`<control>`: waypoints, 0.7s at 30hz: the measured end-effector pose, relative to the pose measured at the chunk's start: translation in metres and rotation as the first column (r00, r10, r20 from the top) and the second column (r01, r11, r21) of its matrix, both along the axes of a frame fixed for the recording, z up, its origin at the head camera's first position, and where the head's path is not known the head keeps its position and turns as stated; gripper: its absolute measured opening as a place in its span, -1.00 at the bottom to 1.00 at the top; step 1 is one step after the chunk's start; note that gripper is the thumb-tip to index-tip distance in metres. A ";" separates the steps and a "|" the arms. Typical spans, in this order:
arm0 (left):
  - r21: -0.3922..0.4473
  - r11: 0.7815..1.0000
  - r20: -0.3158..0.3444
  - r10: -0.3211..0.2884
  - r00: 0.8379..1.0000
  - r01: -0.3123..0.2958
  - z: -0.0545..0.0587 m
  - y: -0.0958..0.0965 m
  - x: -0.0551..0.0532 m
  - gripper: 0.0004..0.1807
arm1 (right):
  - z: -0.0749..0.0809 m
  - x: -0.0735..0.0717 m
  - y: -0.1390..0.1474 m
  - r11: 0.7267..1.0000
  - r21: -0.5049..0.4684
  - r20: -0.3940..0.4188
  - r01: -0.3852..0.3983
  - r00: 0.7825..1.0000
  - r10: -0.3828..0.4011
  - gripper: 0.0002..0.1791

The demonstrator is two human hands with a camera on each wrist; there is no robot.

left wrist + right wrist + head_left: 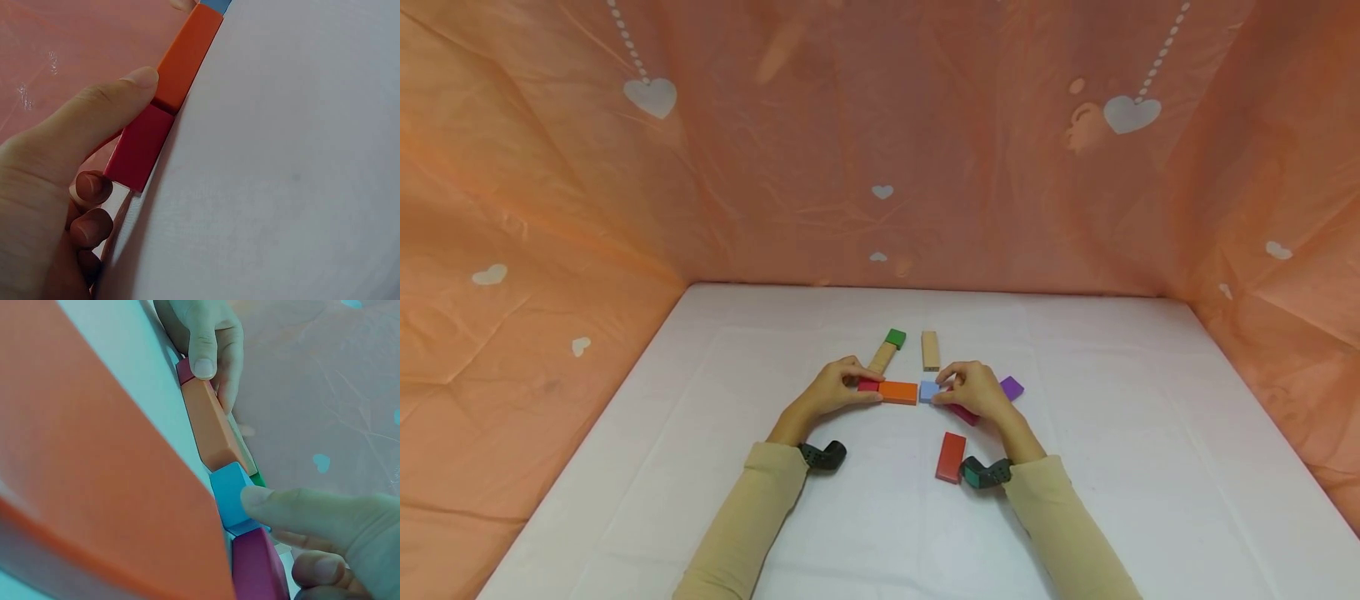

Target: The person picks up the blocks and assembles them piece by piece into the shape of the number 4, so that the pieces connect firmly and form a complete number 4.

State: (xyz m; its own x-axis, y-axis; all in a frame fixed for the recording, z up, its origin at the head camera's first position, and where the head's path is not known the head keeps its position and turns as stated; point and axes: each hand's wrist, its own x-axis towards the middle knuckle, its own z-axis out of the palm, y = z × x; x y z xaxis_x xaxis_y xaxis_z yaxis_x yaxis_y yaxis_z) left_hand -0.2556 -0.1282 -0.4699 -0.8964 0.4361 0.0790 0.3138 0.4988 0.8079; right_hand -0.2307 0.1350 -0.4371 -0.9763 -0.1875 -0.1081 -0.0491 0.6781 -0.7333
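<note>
A row of blocks runs across the white table. My left hand (835, 387) holds the short crimson block (140, 147) at the row's left end, its thumb tip reaching the seam with the longer orange block (898, 392). Close to the orange block's right end, a light blue block (231, 497) is pinched between thumb and fingers of my right hand (973, 390). Beside the blue block, a magenta block (257, 565) slants off to the lower right, partly under the right hand. A purple block (1012, 388) shows just beyond that hand.
Behind the row, a plain wooden block (883, 357) slants up to a green block (896, 337). Another wooden block (930, 351) lies to their right. A red block (951, 457) is nearer me, close to the right wrist camera (987, 472). Orange sheeting (880, 225) walls the table.
</note>
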 end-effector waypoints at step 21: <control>-0.003 1.000 0.012 0.007 1.000 -0.007 0.000 0.000 0.000 -0.66 | 0.002 0.001 0.000 1.000 -0.001 -0.003 -0.020 1.000 0.020 -0.71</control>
